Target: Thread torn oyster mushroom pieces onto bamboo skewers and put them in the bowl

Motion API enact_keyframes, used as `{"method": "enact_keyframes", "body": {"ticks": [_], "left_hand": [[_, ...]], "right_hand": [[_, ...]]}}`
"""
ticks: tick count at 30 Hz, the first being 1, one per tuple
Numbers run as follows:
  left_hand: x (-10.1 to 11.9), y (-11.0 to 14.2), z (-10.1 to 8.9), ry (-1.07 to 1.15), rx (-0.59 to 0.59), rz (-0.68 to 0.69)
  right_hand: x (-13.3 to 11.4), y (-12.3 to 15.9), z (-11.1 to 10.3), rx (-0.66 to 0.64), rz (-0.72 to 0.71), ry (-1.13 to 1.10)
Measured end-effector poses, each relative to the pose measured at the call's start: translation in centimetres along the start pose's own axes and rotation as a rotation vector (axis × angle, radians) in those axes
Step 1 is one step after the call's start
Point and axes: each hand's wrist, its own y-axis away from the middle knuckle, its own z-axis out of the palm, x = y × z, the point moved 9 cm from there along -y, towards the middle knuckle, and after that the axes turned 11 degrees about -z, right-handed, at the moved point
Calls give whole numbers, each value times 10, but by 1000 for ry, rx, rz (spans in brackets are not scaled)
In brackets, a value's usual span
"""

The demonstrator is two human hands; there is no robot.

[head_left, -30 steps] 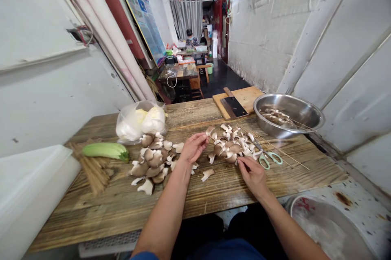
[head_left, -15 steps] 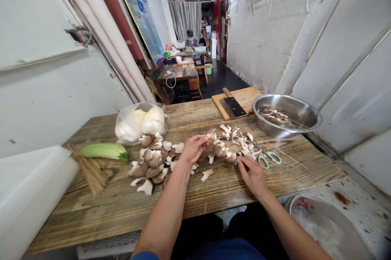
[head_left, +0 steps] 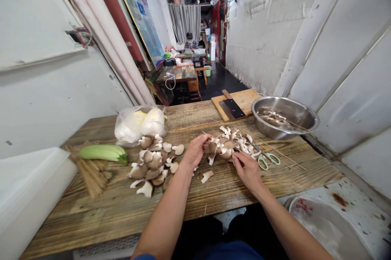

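Grey-brown oyster mushrooms with white stems lie heaped on the wooden table. At the heap's left edge my left hand is closed in a pinch on an oyster mushroom piece, largely covered by the fingers. A thin, stick-like tip shows just above that hand. My right hand pinches the near edge of an oyster mushroom at the front of the heap. Green-handled scissors lie right of it, beside thin wooden skewers. A loose mushroom piece sits between my forearms.
A second mushroom pile lies left, near a bagged white item, a green gourd and a bundle of sticks. Behind are a cleaver on a cutting board and a steel bowl holding mushrooms.
The mushroom piece at my left fingertips has come down against the heap, and that hand is turned more upright. My right hand has shifted slightly left and up along the heap's front.
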Motion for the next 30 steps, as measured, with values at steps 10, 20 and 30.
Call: {"method": "enact_keyframes", "body": {"ticks": [10,20,30], "left_hand": [[-1,-2,-9,68,33,-40],[42,12,-49,-584,486,353],[8,31,-2,-1281,348,117]], "right_hand": [[-7,-15,13,-55,-33,46],[26,-31,-29,122,48,110],[19,-4,-48,110,74,141]]}}
